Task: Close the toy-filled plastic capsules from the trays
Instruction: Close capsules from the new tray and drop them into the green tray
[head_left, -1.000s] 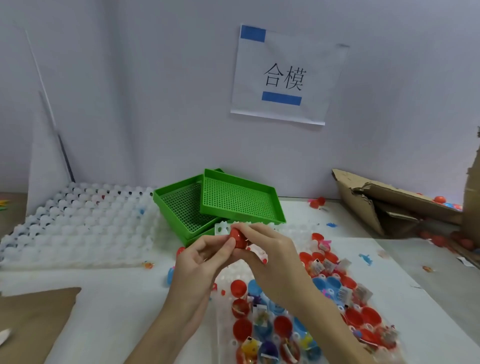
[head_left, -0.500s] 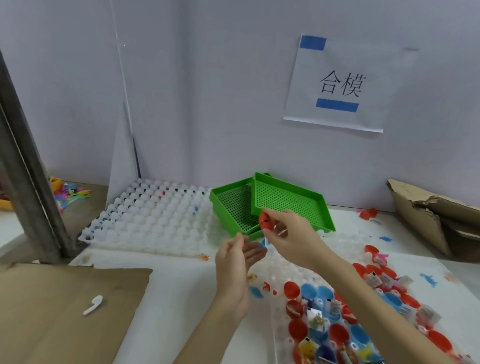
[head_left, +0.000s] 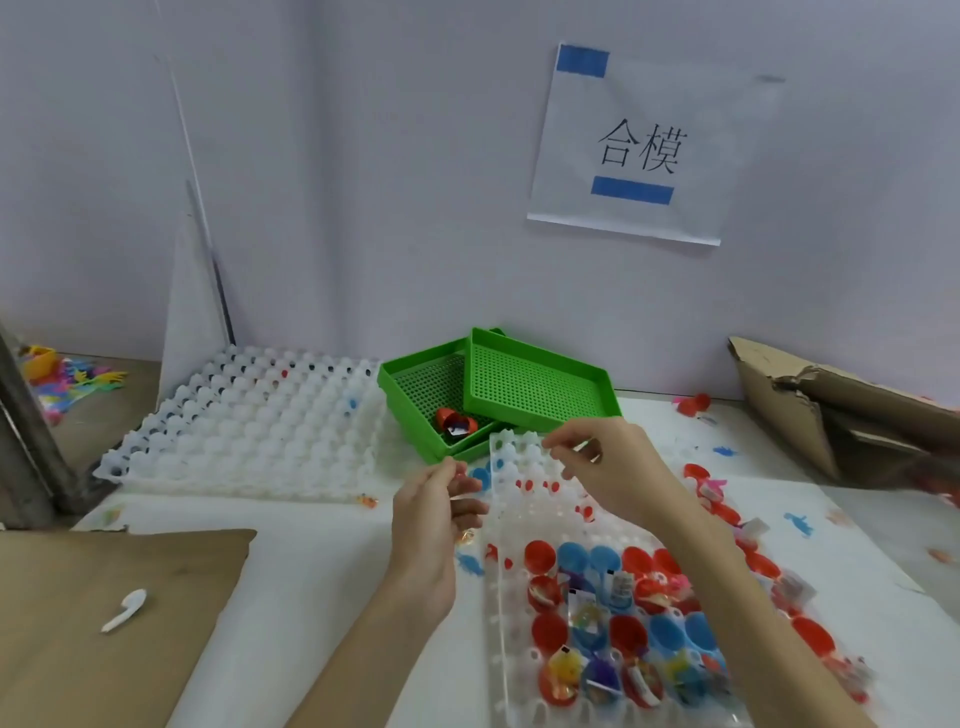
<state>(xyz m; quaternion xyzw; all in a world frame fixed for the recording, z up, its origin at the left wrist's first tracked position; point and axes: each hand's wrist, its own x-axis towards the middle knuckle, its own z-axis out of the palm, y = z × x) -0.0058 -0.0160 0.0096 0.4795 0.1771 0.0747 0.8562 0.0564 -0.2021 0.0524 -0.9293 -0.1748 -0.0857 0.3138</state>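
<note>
A clear white tray (head_left: 523, 459) lies in front of me, its near cells filled with open red and blue capsule halves (head_left: 597, 623) that hold small toys. A red capsule (head_left: 456, 423) lies in the lower green mesh tray (head_left: 415, 387), with something dark and white showing at its side. My right hand (head_left: 608, 467) hovers over the tray's far end, fingers loosely curled, holding nothing. My left hand (head_left: 436, 514) hangs just left of the tray, fingers relaxed and empty.
A second green mesh tray (head_left: 535, 384) rests tilted on the first. A large white cell tray (head_left: 249, 431) lies at the left, a torn cardboard box (head_left: 810, 395) at the right. Loose red capsules (head_left: 753, 561) lie beside the tray. Brown cardboard (head_left: 104, 597) carries a white plastic piece (head_left: 124, 608).
My right hand held the red capsule near the green trays; the capsule now lies in the lower green tray and the hand is empty. My left hand stayed beside the tray.
</note>
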